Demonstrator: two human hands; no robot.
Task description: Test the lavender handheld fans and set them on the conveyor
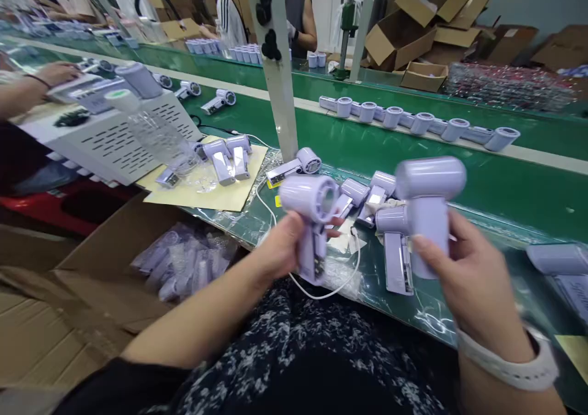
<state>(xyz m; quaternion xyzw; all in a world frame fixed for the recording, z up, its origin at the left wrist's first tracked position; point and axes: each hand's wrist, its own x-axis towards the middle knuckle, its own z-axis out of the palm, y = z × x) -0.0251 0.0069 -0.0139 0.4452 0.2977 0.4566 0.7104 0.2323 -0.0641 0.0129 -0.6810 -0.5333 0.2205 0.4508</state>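
My left hand point(282, 246) grips the handle of a lavender handheld fan point(305, 199), its round ring facing right and its handle showing an open slot. On the right, my right hand point(473, 268) holds a second lavender fan point(430, 179) upright by the handle, slightly blurred. Between the two lie several fan units on the green table, one of them a fan point(394, 219) with an exposed handle interior, close to the right-hand fan. A white cable point(340, 292) loops on the table edge below the left-hand fan.
A row of fans point(392, 118) stretches along the green conveyor point(331, 139). A metal post point(278, 78) rises ahead. Yellow paper point(229, 199) bears more fans at left. Below it, a cardboard box point(110, 243) holds bagged parts. Another person's hand point(59, 73) is at far left.
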